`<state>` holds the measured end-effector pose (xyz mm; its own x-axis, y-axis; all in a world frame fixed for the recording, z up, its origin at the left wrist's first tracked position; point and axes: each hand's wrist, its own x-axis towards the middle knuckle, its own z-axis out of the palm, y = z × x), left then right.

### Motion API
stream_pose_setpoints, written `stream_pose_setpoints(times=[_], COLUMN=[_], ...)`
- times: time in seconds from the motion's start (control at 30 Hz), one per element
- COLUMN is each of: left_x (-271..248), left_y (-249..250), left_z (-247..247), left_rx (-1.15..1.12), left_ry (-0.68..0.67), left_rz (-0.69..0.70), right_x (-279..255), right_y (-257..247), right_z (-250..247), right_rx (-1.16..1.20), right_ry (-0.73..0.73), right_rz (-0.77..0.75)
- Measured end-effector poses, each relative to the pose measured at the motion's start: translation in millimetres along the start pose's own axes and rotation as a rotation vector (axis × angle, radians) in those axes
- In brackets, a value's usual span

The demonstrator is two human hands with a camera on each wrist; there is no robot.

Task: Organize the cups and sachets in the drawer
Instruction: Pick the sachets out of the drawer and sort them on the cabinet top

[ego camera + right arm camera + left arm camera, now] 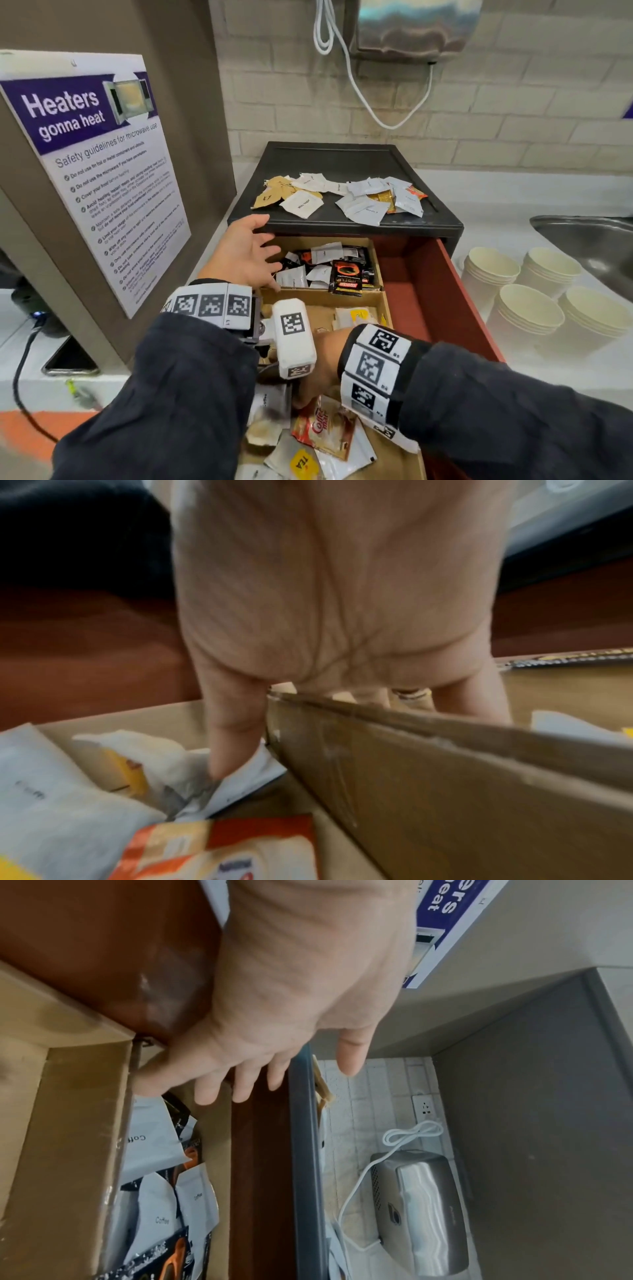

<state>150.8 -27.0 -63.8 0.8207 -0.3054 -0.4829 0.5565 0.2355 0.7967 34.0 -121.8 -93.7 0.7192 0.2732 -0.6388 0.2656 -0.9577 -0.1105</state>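
Head: we see our left hand [245,253] spread, empty, over the twelve-o'clock cardboard compartment of the red drawer [455,294]; stacked cream paper cups [527,311] wait at three o'clock on the bench.
Left wrist: thin white coffee sachets [156,1215] look light, floppy; we'd pinch edges.
Right wrist: our right hand [342,601] straddles the brown cardboard divider [445,772]; grip unclear.

The wall poster [92,164] is displaying "Heaters gonna heat" in white on purple, with "Safety guidelines for microwave use" beneath; its finer lines are not reading clearly. A white sachet [301,204] on the black cabinet top is showing "White Sugar". An orange sachet [323,430] in the drawer's near compartment is showing "Coffee mate". A yellow-tagged sachet [301,460] is reading "TEA". White sachets [161,1215] in the far compartment are reading "Coffee".
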Motion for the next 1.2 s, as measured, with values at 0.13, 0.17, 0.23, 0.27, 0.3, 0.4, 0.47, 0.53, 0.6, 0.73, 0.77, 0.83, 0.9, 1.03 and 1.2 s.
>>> stream_pose_setpoints(times=[0.13, 0.17, 0.23, 0.27, 0.3, 0.4, 0.47, 0.53, 0.6, 0.73, 0.77, 0.83, 0.9, 1.03, 1.2], left_x=[2, 1, 0, 0, -1, -3, -5, -6, -6, -9, -11, -21, -35, -62, -92], left_y=[-2, -2, -3, -3, -3, -3, -3, -3, -3, -4, -4, -6, -8, -20, -64], left_z=[1, 1, 2, 3, 3, 5, 6, 6, 7, 12, 15, 24, 36, 58, 65], left_rx=[0.033, 0.041, 0.050, 0.054, 0.056, 0.067, 0.072, 0.068, 0.071, 0.160, 0.226, 0.413, 0.621, 1.072, 1.945], left_ry=[0.011, 0.014, 0.020, 0.021, 0.022, 0.034, 0.044, 0.043, 0.047, 0.071, 0.058, -0.005, -0.076, -0.192, -0.471], left_rz=[0.010, 0.013, 0.018, 0.021, 0.023, 0.022, 0.019, 0.021, 0.026, 0.025, 0.020, 0.006, 0.011, 0.060, -0.095], right_x=[-11, -13, -14, -13, -12, -13, -19, -25, -24, -21, -20, -22, -25, -44, -50], right_y=[-3, -3, 0, 4, 6, 10, 7, 0, -3, -10, -11, -13, -11, -4, 9], right_z=[-4, -5, -10, -11, -12, -9, -3, 5, 15, 33, 36, 42, 46, 43, 39], right_rx=[-0.094, -0.093, -0.122, -0.137, -0.152, -0.268, -0.223, -0.121, -0.114, -0.295, -0.324, -0.371, -0.382, -0.292, -0.238], right_ry=[0.091, 0.101, 0.084, 0.050, 0.027, 0.139, 0.228, 0.199, 0.182, 0.276, 0.274, 0.245, 0.182, -0.044, -0.354], right_rz=[-0.124, -0.121, -0.094, -0.072, -0.053, 0.001, -0.048, -0.141, -0.204, -0.197, -0.213, -0.262, -0.285, -0.190, -0.067])
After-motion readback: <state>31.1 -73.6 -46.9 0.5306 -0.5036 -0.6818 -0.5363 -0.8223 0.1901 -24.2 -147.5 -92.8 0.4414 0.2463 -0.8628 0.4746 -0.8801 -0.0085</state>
